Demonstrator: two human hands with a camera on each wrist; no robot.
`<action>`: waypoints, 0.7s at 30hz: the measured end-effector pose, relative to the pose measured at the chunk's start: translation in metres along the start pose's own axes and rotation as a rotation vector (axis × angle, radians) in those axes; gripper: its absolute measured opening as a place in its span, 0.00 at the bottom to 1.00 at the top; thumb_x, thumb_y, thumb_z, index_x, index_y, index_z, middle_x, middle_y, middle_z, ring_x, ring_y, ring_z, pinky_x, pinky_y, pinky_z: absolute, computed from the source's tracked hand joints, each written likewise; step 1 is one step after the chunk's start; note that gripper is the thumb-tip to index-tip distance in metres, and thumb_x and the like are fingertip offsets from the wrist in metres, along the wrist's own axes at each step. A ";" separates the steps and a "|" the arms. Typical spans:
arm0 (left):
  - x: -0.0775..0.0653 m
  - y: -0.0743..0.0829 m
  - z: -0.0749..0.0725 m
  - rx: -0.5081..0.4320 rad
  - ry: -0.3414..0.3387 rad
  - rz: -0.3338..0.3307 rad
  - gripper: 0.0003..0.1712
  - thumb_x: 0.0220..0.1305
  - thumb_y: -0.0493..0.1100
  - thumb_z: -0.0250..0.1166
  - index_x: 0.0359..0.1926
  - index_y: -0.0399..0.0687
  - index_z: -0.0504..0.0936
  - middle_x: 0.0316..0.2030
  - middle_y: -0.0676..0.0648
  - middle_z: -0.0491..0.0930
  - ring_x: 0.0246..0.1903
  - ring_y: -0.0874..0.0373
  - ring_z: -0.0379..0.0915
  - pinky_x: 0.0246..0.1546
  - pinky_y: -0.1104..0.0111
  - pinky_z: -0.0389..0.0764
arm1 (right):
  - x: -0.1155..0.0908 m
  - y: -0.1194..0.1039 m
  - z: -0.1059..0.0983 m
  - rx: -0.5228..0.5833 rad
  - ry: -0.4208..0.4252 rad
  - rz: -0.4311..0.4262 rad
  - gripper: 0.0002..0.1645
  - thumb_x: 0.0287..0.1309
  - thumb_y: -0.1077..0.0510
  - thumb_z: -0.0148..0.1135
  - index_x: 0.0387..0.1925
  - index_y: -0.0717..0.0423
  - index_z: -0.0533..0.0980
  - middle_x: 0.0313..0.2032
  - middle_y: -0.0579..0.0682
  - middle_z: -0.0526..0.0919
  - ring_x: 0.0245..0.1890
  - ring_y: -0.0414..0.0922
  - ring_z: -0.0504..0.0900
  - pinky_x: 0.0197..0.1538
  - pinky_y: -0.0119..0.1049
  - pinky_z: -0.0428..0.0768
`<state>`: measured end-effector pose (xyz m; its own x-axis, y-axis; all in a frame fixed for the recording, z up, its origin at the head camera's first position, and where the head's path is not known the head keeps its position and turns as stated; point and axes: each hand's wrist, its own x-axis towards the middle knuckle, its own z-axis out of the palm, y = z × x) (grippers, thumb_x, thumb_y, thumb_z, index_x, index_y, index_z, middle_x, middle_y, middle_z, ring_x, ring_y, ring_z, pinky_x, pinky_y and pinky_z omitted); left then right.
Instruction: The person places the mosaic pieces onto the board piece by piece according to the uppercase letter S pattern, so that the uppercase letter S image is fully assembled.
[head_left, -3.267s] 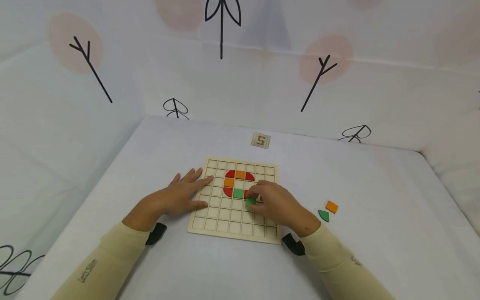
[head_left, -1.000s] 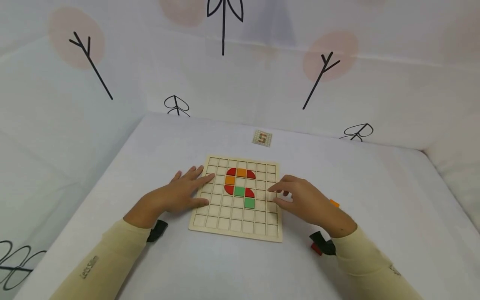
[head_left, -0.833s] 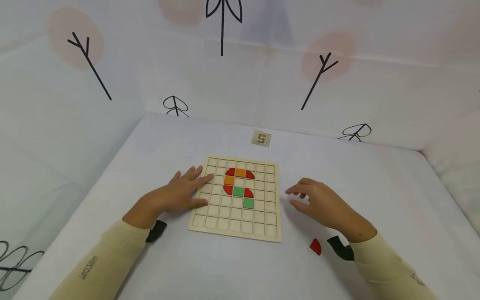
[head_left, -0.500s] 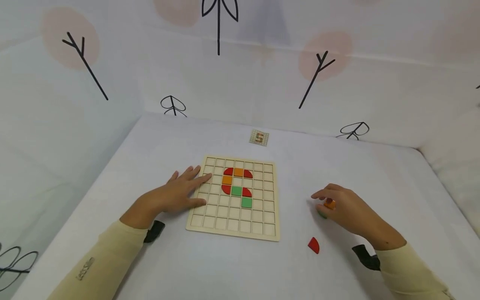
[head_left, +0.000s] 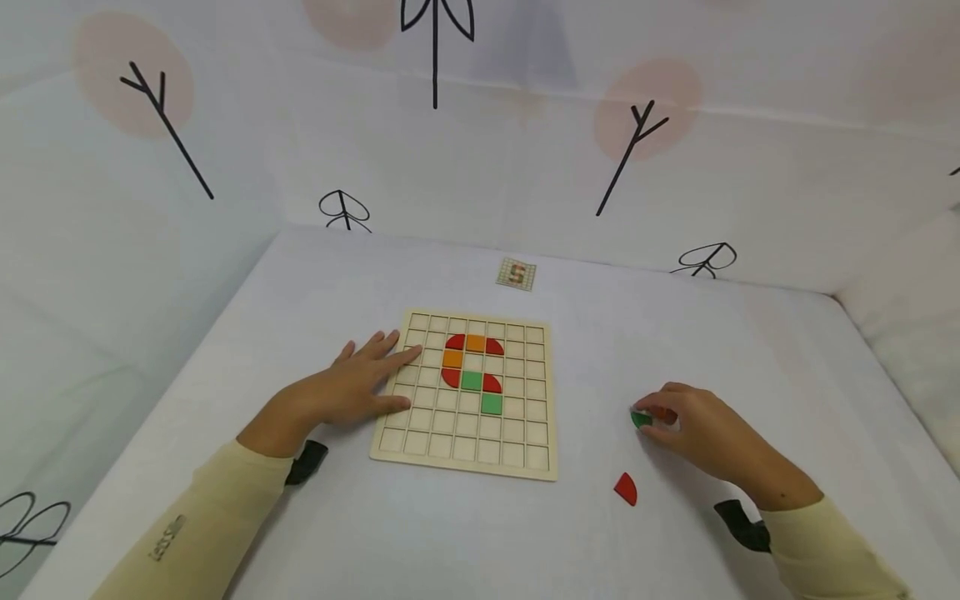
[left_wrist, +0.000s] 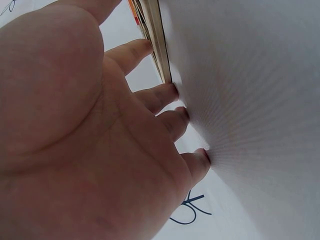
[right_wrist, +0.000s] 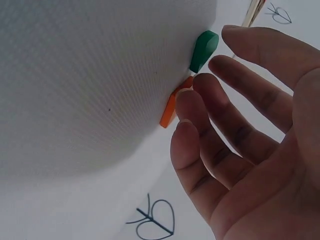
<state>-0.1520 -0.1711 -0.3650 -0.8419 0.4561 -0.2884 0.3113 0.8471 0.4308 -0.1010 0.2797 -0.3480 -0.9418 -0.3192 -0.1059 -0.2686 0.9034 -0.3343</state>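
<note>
The left hand (head_left: 352, 390) lies with spread, straight fingers at the left edge of the wooden grid board (head_left: 465, 450); its thumb and index finger rest on the board, and other fingertips touch the table in the left wrist view. Seated in the board's cells are red quarter-round tiles (head_left: 493, 347), orange squares (head_left: 476, 342) and green squares (head_left: 491, 404). To the right, the right hand (head_left: 708, 429) hovers low over a green quarter-round tile (right_wrist: 204, 50), thumb and index finger apart on either side. Beside it lies an orange square tile (right_wrist: 170, 107), mostly hidden by the fingers in the head view.
A loose red quarter-round tile (head_left: 626, 489) lies on the white table right of the board. Behind the board is a small pattern card (head_left: 517, 273) printed with a coloured figure on a grid. A white printed cloth (head_left: 480, 150) stands behind the table.
A green square tile was set into the board and let go. The right hand then moved right to the loose green and orange tiles. The left hand stayed at the board's edge.
</note>
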 end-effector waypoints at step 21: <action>0.002 -0.002 0.001 -0.005 -0.013 -0.016 0.47 0.67 0.62 0.63 0.79 0.65 0.51 0.81 0.43 0.39 0.80 0.44 0.28 0.78 0.43 0.31 | 0.003 -0.007 0.006 0.016 -0.046 0.104 0.13 0.52 0.62 0.74 0.40 0.56 0.81 0.33 0.45 0.80 0.35 0.43 0.76 0.38 0.36 0.81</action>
<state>-0.1539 -0.1720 -0.3672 -0.8410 0.4462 -0.3061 0.2959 0.8528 0.4303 -0.1004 0.2710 -0.3512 -0.9539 -0.2370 -0.1840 -0.1660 0.9278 -0.3341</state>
